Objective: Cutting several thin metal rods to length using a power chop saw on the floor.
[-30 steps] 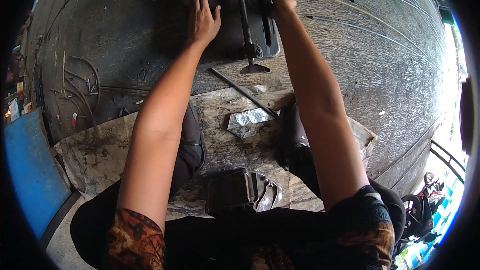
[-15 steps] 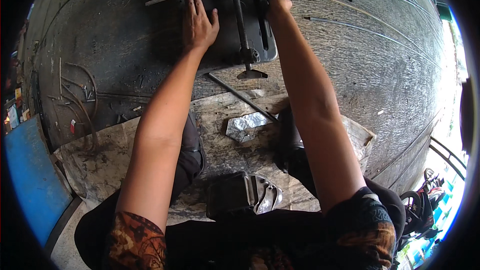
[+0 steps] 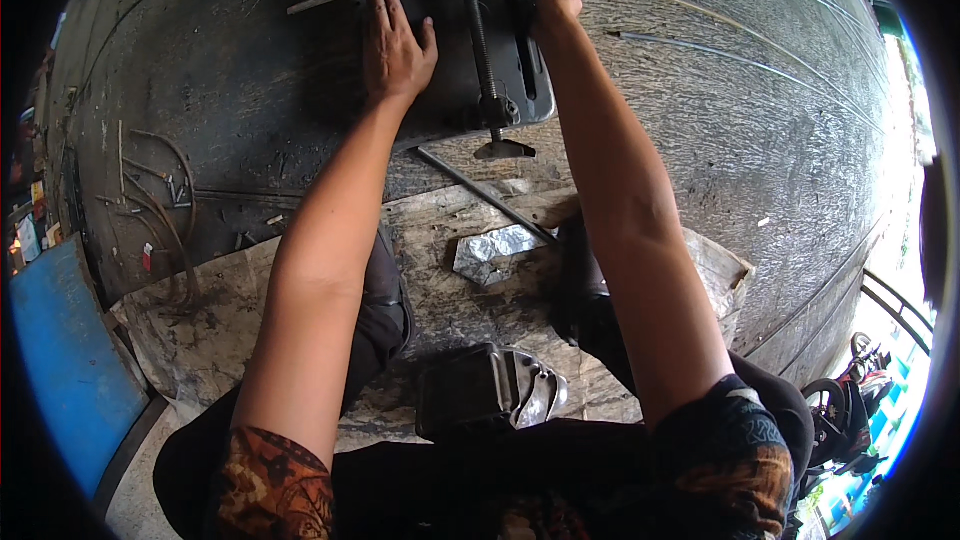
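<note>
A thin metal rod (image 3: 325, 0) runs crosswise through the screw clamp (image 3: 480, 50) of a dark metal machine base (image 3: 430, 100) at the top. My left hand (image 3: 397, 52) lies open over the base, fingers stretched forward. Its fingertips touch the rod or rest right beside it, left of the clamp screw. To the right of the base, my right hand (image 3: 556, 5) is closed around the rod, its fingers partly hidden behind the hand. From there the rod reaches far off to the right. The clamp's wing-shaped handle (image 3: 505, 149) points toward me.
More long rods (image 3: 740, 62) lie on the floor at right. Between my feet are a loose bar (image 3: 480, 190), a crumpled silver sheet (image 3: 495, 253) and a dark metal cover (image 3: 460, 390). Curved strips (image 3: 165, 205) lie at left near a blue panel (image 3: 75, 360). A motorcycle (image 3: 840, 410) stands lower right.
</note>
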`<control>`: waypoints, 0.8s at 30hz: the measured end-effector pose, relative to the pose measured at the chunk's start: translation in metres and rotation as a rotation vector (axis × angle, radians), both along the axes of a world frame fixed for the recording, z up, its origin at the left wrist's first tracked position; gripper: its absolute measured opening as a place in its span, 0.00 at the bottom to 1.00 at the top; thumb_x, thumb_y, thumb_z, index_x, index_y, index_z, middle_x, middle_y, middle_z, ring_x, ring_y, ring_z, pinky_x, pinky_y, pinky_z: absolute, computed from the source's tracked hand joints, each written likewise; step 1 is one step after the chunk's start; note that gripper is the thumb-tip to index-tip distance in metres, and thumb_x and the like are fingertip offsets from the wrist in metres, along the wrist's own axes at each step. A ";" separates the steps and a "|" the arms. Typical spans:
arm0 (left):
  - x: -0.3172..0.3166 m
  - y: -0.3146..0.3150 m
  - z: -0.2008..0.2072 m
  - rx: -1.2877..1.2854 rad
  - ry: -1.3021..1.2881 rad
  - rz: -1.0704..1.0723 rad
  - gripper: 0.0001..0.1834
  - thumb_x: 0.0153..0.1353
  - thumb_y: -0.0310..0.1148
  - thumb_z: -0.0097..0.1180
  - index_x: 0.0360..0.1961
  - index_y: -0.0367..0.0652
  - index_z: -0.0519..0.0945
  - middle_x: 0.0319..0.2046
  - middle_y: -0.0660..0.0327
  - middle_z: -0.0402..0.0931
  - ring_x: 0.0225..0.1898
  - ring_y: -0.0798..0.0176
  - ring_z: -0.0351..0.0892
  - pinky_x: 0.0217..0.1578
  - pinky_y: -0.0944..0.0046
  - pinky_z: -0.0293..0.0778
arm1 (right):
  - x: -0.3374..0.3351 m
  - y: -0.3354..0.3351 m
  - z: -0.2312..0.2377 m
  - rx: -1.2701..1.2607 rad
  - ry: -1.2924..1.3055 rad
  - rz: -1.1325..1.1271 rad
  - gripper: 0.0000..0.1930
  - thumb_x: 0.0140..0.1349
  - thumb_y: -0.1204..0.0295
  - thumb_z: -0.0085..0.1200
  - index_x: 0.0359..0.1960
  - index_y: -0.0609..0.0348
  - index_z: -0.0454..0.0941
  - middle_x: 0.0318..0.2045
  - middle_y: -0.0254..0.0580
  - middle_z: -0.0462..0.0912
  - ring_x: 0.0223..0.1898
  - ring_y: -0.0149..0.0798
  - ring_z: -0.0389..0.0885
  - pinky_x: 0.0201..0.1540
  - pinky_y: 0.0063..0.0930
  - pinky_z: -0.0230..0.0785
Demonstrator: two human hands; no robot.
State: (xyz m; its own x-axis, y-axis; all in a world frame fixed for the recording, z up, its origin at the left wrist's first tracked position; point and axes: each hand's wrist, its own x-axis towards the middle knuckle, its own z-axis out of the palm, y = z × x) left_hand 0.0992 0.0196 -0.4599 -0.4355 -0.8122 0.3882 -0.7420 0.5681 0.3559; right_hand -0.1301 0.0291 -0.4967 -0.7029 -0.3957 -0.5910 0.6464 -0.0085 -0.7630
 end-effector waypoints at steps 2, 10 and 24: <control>0.002 -0.001 -0.001 0.002 -0.001 0.001 0.38 0.65 0.43 0.47 0.67 0.24 0.53 0.71 0.38 0.44 0.71 0.42 0.51 0.69 0.54 0.53 | 0.003 -0.001 -0.001 -0.014 -0.008 -0.009 0.22 0.51 0.68 0.67 0.40 0.76 0.76 0.36 0.55 0.82 0.33 0.43 0.80 0.38 0.36 0.74; 0.001 -0.002 -0.002 -0.042 -0.043 0.002 0.39 0.68 0.45 0.45 0.69 0.27 0.51 0.72 0.42 0.40 0.71 0.42 0.51 0.67 0.54 0.57 | -0.001 -0.003 -0.007 -0.021 -0.013 -0.022 0.21 0.51 0.68 0.68 0.39 0.74 0.77 0.36 0.53 0.82 0.36 0.43 0.81 0.42 0.35 0.73; 0.002 -0.002 -0.003 -0.072 -0.039 -0.003 0.38 0.66 0.44 0.46 0.67 0.25 0.53 0.71 0.38 0.44 0.71 0.42 0.49 0.69 0.54 0.51 | 0.006 0.001 0.008 0.036 -0.005 -0.008 0.20 0.54 0.67 0.67 0.40 0.73 0.79 0.36 0.52 0.82 0.33 0.40 0.79 0.38 0.35 0.73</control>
